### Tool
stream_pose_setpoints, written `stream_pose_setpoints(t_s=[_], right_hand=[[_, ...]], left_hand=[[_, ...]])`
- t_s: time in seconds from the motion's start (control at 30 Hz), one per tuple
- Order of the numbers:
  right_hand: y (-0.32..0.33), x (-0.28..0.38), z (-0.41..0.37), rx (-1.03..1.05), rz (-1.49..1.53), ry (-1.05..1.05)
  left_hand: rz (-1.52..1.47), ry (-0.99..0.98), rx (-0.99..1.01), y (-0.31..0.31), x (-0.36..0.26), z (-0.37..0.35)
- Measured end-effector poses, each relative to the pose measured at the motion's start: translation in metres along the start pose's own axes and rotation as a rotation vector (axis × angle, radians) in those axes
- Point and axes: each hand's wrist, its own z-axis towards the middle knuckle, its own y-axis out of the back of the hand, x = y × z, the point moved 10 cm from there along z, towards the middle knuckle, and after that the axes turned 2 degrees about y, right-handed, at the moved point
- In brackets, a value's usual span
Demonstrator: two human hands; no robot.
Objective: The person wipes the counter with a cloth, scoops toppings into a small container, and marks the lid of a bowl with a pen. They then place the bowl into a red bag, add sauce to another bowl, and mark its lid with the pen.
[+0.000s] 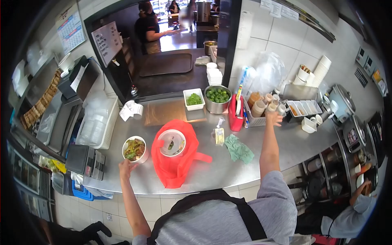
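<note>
My left hand (127,167) grips the near edge of a white round bowl (143,158) filled with salad greens and brown pieces. To its right, a red cloth bag (173,175) stands open with a round white container (178,152) inside; some greens show within it. My right hand (273,118) is stretched forward to the sauce bottles (271,107), its visible fingers apart. Whether it touches a bottle is hard to see. These bottles stand in a grey basket (256,121). A green cloth (238,149) and a small yellow-labelled packet (219,136) lie on the counter between my hands.
Limes fill a metal pot (217,107) beside a white tub of chopped greens (194,107). A red holder (235,113) stands left of the bottles. Clear lids (97,122) sit at left. A dark tray (166,64) lies in the pass window. Other people (149,30) are nearby.
</note>
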Motion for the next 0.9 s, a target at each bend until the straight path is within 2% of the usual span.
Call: stream_pose_setpoints(t_s=[0.2,0.37,0.47,0.53,0.67,0.77,0.83,0.9], right_hand=[[0.020,0.016,0.006,0.016,-0.011,0.157],[0.077,0.044,0.014,-0.161,0.307,0.444],[0.120,0.069,-0.004,0.199,1.066,0.678],[0.169,0.087,-0.045,0.376,1.300,0.635],[0.220,0.103,-0.121,0.749,1.592,0.548],[0.199,0.072,-0.138,0.726,1.457,0.428],[0.196,0.057,-0.173,0.779,1.148,0.540],[0.209,0.053,-0.217,0.653,0.916,0.915]], left_hand=[[0.135,-0.133,-0.055,0.024,-0.042,-0.067],[0.281,-0.177,0.041,-0.010,-0.114,-0.142],[0.284,-0.138,0.283,-0.072,-0.128,-0.169],[0.250,-0.059,0.460,-0.118,-0.108,-0.178],[0.201,0.136,0.751,-0.219,-0.036,-0.193],[0.151,0.208,0.908,-0.274,0.031,-0.193],[0.203,0.212,0.885,-0.296,0.065,-0.186],[0.278,0.212,0.828,-0.310,0.083,-0.182]])
